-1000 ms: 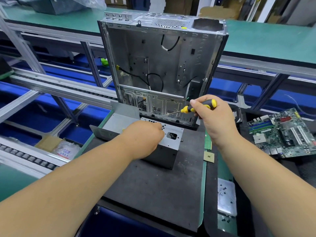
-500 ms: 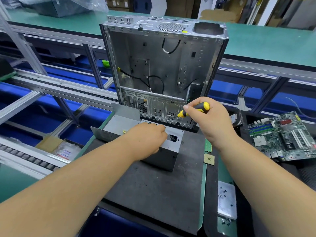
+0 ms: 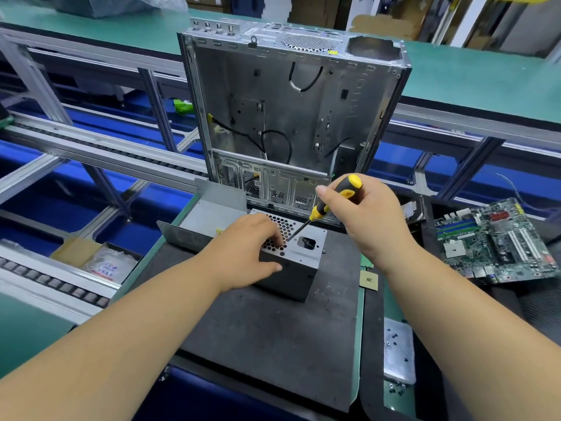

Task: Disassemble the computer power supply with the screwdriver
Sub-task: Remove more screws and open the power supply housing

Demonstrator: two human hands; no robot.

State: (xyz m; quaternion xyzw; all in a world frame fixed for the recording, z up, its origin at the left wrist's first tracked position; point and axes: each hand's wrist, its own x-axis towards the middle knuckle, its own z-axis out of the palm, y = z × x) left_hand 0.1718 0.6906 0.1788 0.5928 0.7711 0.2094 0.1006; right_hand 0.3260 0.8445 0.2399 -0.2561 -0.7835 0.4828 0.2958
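Observation:
The grey metal power supply (image 3: pixel 299 268) sits on a dark mat (image 3: pixel 273 335) in the middle of the bench, its perforated face up. My left hand (image 3: pixel 246 253) lies on top of it, fingers over the grille and thumb on the front side. My right hand (image 3: pixel 368 218) grips a yellow and black screwdriver (image 3: pixel 326 205). Its shaft slants down to the left and the tip touches the top face beside my left fingertips. A bent grey cover sheet (image 3: pixel 206 220) lies just behind the box on the left.
An empty computer case (image 3: pixel 291 117) stands upright right behind the power supply. A green motherboard (image 3: pixel 491 241) lies at the right. A small chip (image 3: pixel 368 281) and a metal plate with loose screws (image 3: pixel 397 350) lie right of the mat. Conveyor rails run along the left.
My right hand has tilted the screwdriver from nearly level to steeply downward, bringing its tip onto the top face. My left hand has shifted so its thumb grips the front side.

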